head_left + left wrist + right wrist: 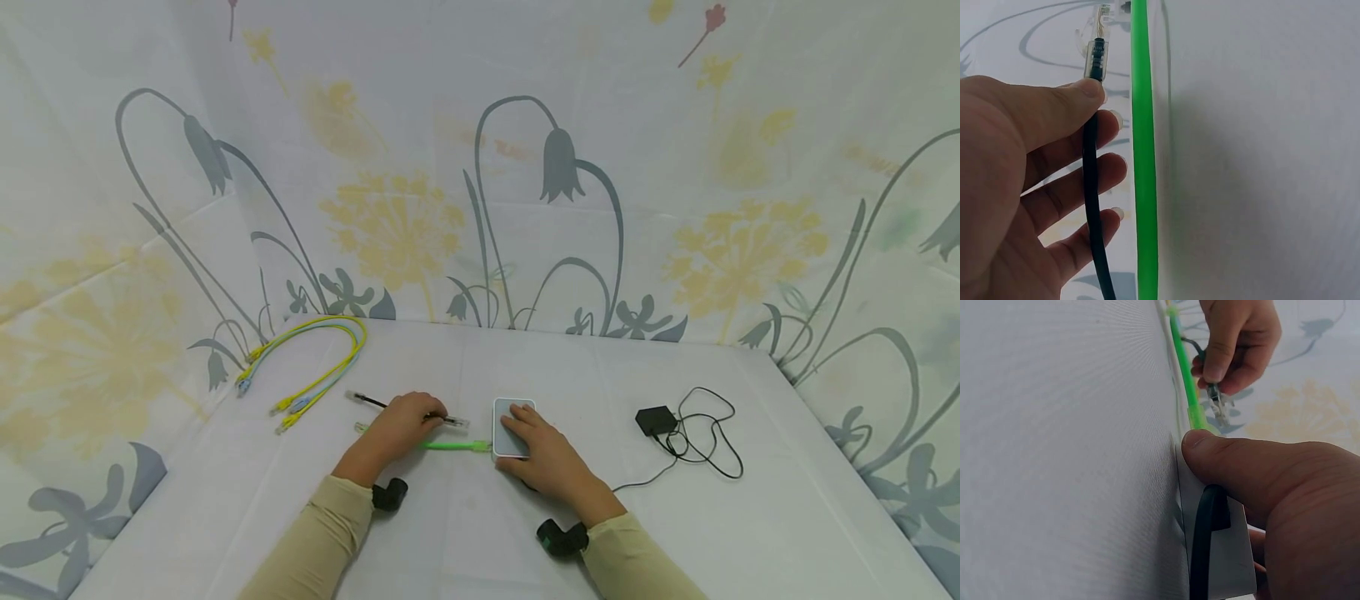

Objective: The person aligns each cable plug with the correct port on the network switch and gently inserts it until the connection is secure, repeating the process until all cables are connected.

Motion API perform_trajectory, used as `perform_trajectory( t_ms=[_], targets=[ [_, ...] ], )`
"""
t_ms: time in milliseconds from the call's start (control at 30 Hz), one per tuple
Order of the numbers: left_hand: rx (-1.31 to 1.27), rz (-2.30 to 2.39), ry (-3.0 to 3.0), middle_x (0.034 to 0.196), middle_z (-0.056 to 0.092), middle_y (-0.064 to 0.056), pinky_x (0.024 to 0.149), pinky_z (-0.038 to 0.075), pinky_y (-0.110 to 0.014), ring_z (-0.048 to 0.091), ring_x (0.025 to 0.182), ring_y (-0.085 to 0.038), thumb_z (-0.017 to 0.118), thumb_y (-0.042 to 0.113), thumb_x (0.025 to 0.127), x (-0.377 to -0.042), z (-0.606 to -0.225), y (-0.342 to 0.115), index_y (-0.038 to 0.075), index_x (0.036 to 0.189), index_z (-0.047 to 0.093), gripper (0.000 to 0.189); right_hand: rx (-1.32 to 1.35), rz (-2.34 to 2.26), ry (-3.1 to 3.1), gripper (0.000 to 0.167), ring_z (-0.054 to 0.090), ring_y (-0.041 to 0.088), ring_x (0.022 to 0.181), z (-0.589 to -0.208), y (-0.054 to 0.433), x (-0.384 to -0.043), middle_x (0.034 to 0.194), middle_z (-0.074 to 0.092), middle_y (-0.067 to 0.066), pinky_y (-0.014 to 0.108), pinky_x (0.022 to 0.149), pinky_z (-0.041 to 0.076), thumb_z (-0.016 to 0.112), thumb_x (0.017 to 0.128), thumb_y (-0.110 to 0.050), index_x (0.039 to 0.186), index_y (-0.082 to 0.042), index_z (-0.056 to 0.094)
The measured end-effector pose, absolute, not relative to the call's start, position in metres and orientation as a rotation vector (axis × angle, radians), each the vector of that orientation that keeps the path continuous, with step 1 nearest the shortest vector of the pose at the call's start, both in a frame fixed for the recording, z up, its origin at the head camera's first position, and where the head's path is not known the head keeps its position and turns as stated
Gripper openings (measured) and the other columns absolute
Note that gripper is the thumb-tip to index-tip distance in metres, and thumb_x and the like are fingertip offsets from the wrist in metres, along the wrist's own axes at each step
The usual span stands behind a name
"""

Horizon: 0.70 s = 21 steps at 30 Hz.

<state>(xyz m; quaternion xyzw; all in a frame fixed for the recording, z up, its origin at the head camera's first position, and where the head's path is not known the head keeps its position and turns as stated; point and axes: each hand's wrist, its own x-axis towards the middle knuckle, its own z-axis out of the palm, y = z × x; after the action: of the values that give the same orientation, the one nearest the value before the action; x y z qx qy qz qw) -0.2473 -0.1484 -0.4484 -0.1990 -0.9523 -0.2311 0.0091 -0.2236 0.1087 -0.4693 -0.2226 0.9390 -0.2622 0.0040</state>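
My left hand point(408, 421) pinches a short black network cable point(370, 400) between thumb and fingertips, just behind its clear plug point(1096, 61). That plug points right, slightly above the table. My right hand point(553, 457) grips a small white router box point(504, 437) with a grey top, fingers over the top and thumb along the near side. A bright green network cable point(456, 446) lies beneath the left hand, its right-hand plug at the box's left side. In the right wrist view, a black power cord point(1200, 556) enters the box's near side, below my thumb.
Yellow and light-blue network cables point(330, 380) lie curved at the back left. To the right sits a black power adapter point(656, 421) with its thin cord point(716, 421) loosely looped; the cord runs back toward the right hand. A flower-patterned curtain point(420, 167) surrounds the white table point(465, 542).
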Motion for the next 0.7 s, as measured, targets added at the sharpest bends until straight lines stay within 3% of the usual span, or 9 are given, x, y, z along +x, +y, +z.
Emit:
perform_trajectory(
  t_ms=[700],
  targets=[
    [-0.633, -0.872, -2.986, 0.097, 0.068, 0.0, 0.081, 0.05, -0.035, 0.062, 0.091, -0.015, 0.063, 0.016, 0.094, -0.247, -0.458, -0.137, 0.012, 0.1, 0.071, 0.011, -0.695, -0.841, 2.94, 0.066, 0.029, 0.033, 0.145, -0.471, 0.109, -0.224, 0.153, 0.039, 0.008, 0.053, 0.108, 0.038, 0.074, 0.084, -0.037, 0.141, -0.013, 0.052]
  ],
)
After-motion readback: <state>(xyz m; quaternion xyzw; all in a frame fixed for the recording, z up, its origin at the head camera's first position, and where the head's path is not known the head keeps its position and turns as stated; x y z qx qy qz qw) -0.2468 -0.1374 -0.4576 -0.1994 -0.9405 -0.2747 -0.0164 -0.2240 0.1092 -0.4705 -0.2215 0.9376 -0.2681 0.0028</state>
